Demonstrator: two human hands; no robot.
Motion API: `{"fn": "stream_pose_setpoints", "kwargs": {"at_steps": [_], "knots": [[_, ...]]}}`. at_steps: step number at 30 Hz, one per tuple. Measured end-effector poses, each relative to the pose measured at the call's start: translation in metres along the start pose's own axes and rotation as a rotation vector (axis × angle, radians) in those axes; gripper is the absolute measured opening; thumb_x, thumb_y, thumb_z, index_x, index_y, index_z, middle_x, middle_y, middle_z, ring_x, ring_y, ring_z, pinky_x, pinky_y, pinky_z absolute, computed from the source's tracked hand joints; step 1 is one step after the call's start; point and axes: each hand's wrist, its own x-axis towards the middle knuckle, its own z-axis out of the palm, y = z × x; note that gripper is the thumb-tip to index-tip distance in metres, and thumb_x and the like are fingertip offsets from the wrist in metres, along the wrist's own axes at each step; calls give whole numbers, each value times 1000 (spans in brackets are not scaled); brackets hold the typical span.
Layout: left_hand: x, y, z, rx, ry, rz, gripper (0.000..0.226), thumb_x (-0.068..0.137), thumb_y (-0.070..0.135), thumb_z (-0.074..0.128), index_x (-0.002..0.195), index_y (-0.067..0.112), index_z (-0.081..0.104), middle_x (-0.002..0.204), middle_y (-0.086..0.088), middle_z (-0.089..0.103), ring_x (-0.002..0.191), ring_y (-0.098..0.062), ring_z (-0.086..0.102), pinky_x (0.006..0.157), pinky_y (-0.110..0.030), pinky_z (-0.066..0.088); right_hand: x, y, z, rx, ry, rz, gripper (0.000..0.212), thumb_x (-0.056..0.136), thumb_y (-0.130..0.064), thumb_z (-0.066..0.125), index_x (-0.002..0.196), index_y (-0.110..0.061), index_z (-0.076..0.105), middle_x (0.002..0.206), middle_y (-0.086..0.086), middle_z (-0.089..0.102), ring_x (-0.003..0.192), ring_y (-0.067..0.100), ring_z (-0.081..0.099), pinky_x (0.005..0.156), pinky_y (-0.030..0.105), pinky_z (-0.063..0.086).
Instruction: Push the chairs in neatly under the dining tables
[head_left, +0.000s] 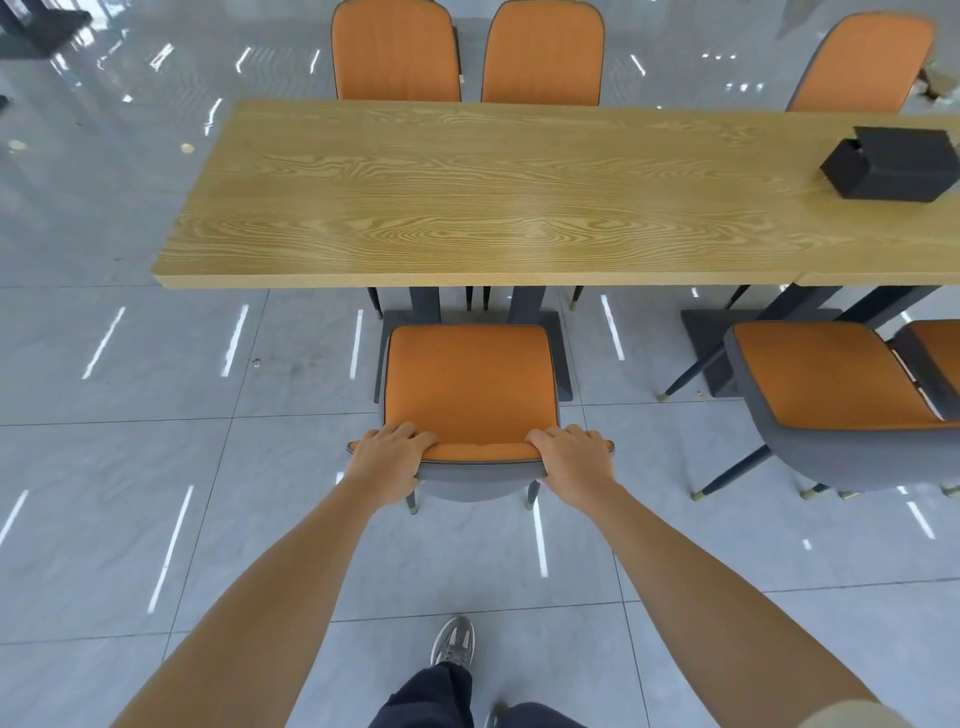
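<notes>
Orange chair (470, 387) held at backrest top by both hands: left hand (388, 457) closed over left corner, right hand (574, 457) closed over right corner, fingers curled over front edge. Seat fully outside wooden table (467, 197), table edge at 12 o'clock from hands. Best to push straight toward 12 with equal force on both sides (uneven push probably turns chair). Better to keep seat centred on grey table base (563, 358). Second chair (831, 384) at 3 o'clock, also not pushed in.
</notes>
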Motion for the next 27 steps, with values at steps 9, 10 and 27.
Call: {"fn": "stream_pose_setpoints", "kwargs": {"at_steps": [9, 10, 27], "knots": [[-5, 7, -4, -9, -15, -23, 52, 86, 34, 58, 133, 23, 40, 129, -2, 51, 119, -23, 46, 100, -35, 36, -4, -2, -2, 14, -29, 56, 41, 84, -26, 65, 120, -21, 46, 114, 3, 60, 107, 26, 50, 94, 39, 36], [-6, 7, -5, -12, -23, -19, 54, 86, 38, 58, 133, 22, 39, 130, -2, 50, 120, -23, 45, 100, -35, 35, -4, -2, -2, 18, -35, 61, 44, 84, -28, 65, 122, -21, 45, 116, 3, 59, 109, 26, 49, 95, 39, 36], [65, 107, -60, -2, 22, 346, 78, 86, 67, 22, 148, 25, -3, 159, -2, -1, 147, -21, -1, 119, -44, 7, -72, 69, -28, 351, 15, 496, 91, 91, -47, 47, 144, -16, -19, 156, 11, -20, 145, 28, -13, 118, 46, 0]]}}
